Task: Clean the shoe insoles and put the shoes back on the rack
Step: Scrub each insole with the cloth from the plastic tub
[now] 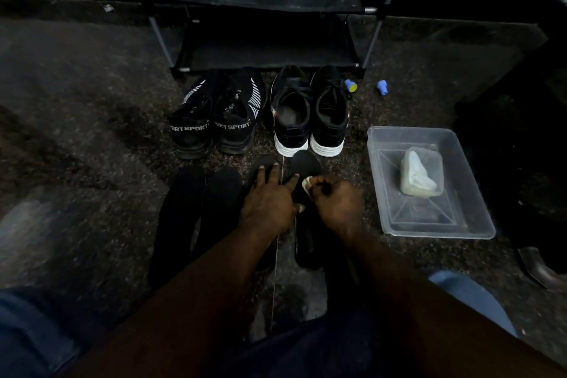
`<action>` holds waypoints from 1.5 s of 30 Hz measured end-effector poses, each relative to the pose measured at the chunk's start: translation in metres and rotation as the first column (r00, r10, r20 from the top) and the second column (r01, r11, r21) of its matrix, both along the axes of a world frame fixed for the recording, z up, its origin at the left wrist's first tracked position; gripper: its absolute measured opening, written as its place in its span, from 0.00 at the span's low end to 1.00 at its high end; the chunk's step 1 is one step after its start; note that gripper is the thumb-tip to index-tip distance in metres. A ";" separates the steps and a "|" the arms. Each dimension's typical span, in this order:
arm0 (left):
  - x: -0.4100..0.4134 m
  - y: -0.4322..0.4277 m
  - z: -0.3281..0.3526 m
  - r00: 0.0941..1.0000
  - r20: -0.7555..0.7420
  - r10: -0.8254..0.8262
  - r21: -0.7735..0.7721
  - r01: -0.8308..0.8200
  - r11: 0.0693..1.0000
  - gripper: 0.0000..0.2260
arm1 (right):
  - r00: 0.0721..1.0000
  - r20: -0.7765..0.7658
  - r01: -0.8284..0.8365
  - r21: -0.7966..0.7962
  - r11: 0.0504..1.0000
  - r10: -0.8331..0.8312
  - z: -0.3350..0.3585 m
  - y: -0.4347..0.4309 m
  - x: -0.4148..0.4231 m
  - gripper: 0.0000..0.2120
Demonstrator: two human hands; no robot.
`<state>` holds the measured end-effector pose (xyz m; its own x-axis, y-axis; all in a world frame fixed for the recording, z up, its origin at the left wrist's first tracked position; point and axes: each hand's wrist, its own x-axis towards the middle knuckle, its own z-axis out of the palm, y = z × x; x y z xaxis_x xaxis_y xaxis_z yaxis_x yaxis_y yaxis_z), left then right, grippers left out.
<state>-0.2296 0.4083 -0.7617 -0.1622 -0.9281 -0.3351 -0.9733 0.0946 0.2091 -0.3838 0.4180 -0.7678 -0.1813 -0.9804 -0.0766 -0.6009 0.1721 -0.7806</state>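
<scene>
Several black insoles lie side by side on the dark carpet in front of me. My left hand (267, 198) lies flat with straight fingers across two of them, an insole (264, 163) on the left and the right-hand insole (305, 164). My right hand (333, 198) pinches a small white cloth (306, 183) against the right-hand insole. Two more insoles (196, 209) lie further left. Beyond them stand a black pair marked SPORT (214, 120) and a black pair with white soles (310, 113). The black shoe rack (264, 9) stands behind, its shelves bare.
A clear plastic tub (429, 224) holding a pale sponge or soap block (420, 175) sits on the right. Two small blue caps (350, 85) (382, 86) lie near the rack's right leg. A brown shoe tip (537, 267) shows at the right edge. My knees frame the bottom.
</scene>
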 end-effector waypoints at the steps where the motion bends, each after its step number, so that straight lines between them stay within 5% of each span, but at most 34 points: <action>1: 0.001 0.000 -0.001 1.000 -0.004 -0.003 -0.004 0.003 1.000 0.36 | 1.000 -0.003 0.006 0.001 1.000 -0.006 0.001 0.000 0.000 0.07; 8: 0.004 0.008 0.005 0.994 -0.105 0.019 -0.100 -0.030 0.995 0.36 | 1.000 0.004 0.028 0.013 1.000 -0.028 0.005 0.000 0.004 0.13; 15: -0.008 0.007 0.022 0.958 -0.286 0.026 -0.277 -0.109 0.955 0.23 | 0.994 0.090 0.051 0.051 0.997 -0.055 0.019 0.002 -0.001 0.05; 20: -0.027 -0.008 0.025 0.636 -0.670 0.384 0.103 -0.433 0.896 0.03 | 0.990 0.131 0.051 0.058 0.997 -0.058 0.035 0.005 -0.008 0.05; 24: -0.036 -0.013 0.022 0.483 -0.769 0.418 0.200 -0.438 0.876 0.10 | 0.977 0.195 0.070 0.064 0.996 -0.081 0.039 0.006 -0.020 0.03; 31: -0.055 -0.015 0.025 0.502 -0.805 0.317 0.110 -0.399 0.910 0.12 | 0.938 0.346 -0.012 0.110 0.994 -0.027 0.046 0.003 -0.042 0.12; 37: -0.085 -0.025 0.038 0.600 -0.768 0.224 -0.006 -0.356 0.934 0.08 | 0.856 0.422 0.269 0.131 0.954 -0.299 0.052 -0.011 -0.084 0.09; 40: -0.114 -0.030 0.046 0.561 -0.793 0.239 0.036 -0.348 0.937 0.08 | 0.820 0.482 0.272 0.147 0.951 -0.309 0.058 -0.015 -0.105 0.10; 45: -0.158 -0.044 0.058 0.624 -0.752 0.212 0.020 -0.299 0.954 0.12 | 0.875 0.272 0.401 0.055 0.914 -0.400 0.062 -0.028 -0.158 0.08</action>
<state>-0.3874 0.3641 -0.7038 -0.0653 -0.9909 -0.1176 -0.4850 -0.0715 0.8716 -0.5414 0.3903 -0.7056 -0.5313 -0.8285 -0.1769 -0.2453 0.3503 -0.9039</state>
